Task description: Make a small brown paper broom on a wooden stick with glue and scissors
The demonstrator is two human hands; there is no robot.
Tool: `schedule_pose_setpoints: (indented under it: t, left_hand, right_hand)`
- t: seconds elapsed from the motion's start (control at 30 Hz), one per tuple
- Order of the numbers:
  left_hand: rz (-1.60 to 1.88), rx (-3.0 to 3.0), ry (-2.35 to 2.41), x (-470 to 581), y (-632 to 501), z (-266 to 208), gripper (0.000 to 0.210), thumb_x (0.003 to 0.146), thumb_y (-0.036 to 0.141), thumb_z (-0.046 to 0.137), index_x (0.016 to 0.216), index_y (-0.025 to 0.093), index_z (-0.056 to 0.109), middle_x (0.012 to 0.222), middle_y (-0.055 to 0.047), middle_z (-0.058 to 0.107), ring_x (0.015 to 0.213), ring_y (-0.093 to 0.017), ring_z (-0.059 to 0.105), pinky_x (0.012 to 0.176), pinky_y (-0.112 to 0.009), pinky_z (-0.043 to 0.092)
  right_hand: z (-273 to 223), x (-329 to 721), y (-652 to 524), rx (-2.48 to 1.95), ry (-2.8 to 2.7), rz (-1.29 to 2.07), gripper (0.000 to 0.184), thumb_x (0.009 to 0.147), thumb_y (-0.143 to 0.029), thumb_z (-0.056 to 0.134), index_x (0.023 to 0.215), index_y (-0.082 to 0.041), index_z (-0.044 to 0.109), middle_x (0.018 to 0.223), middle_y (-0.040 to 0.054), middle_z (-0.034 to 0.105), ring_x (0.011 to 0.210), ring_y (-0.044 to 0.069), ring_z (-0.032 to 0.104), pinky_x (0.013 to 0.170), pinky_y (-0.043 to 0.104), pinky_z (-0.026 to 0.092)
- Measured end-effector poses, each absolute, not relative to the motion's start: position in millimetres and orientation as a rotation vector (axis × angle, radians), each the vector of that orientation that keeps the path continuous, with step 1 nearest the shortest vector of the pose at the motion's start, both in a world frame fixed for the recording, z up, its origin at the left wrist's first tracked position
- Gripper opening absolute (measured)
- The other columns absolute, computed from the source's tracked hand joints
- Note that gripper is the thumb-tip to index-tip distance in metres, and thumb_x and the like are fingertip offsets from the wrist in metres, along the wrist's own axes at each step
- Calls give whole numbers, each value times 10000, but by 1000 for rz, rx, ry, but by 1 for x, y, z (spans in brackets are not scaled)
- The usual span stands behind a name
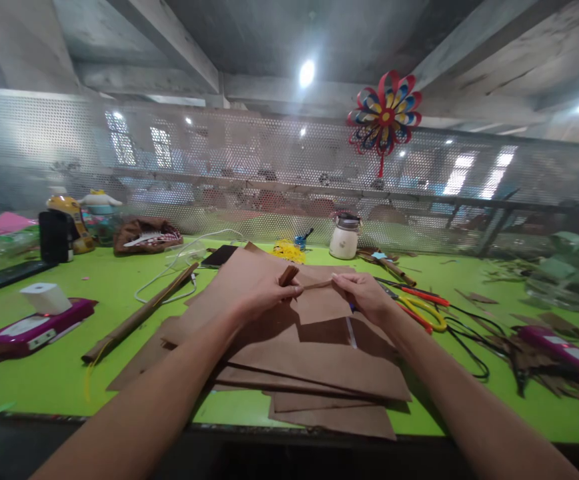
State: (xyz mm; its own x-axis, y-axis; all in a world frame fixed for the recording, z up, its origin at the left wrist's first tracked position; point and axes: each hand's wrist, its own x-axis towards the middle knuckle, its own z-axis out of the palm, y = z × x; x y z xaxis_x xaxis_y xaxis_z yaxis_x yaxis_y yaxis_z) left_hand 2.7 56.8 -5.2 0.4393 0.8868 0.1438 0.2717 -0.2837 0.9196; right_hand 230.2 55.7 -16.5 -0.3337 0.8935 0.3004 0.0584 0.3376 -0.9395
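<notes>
Just above a stack of brown paper sheets (314,367), my left hand (264,297) is closed around a small folded bundle of brown paper (288,275). A narrow brown paper strip (318,285) stretches from it across to my right hand (362,293), whose thumb and fingers pinch its far end. Both hands cast shadows on the sheets. A thin whitish strip (351,332) lies on the paper below my right hand. Beside my right wrist are yellow-handled scissors (427,317) and a red-handled tool (427,295).
Left of the stack lie a long brown paper roll (139,313), a white cable (157,283) and a purple power strip (39,327) with a plug. A dark phone (218,257), yellow shreds (288,251) and a white jug (344,237) are behind. Another purple power strip (564,350) sits right.
</notes>
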Motion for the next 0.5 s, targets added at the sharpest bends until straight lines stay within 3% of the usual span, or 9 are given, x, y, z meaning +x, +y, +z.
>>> schedule_pose_setpoints:
  t: [0.1,0.17,0.33,0.5]
  left_hand:
    - [900,1765,1003,2,55,-4,210,758,369,569,789,163,545,640,22,480,583,-108,412,537,-232,296]
    - [923,1743,987,2,54,-3,183,764,341,565,799,163,539,645,22,472,597,-107,409,542,-232,290]
    - [928,1713,918,2,54,-2,207,737,333,615,820,160,536,670,25,482,629,-102,414,561,-231,292]
    - [927,1671,876,3,55,-5,238,719,341,642,833,154,549,687,25,484,621,-95,411,550,-224,291]
  right_hand:
    - [-16,229,55,-839,-1652,1148,456,751,-522,592,518,-179,401,521,-53,302,483,78,258,474,241,221]
    - [-15,229,54,-859,-1645,1146,412,722,-508,625,539,-169,480,525,-46,360,492,82,321,488,238,269]
    - [-17,224,53,-974,-1620,986,327,654,-421,708,834,-149,690,646,-1,581,574,110,469,551,246,352]
    - [-21,218,52,-979,-1592,879,297,635,-402,718,784,-145,710,568,-18,567,532,100,449,518,238,338]
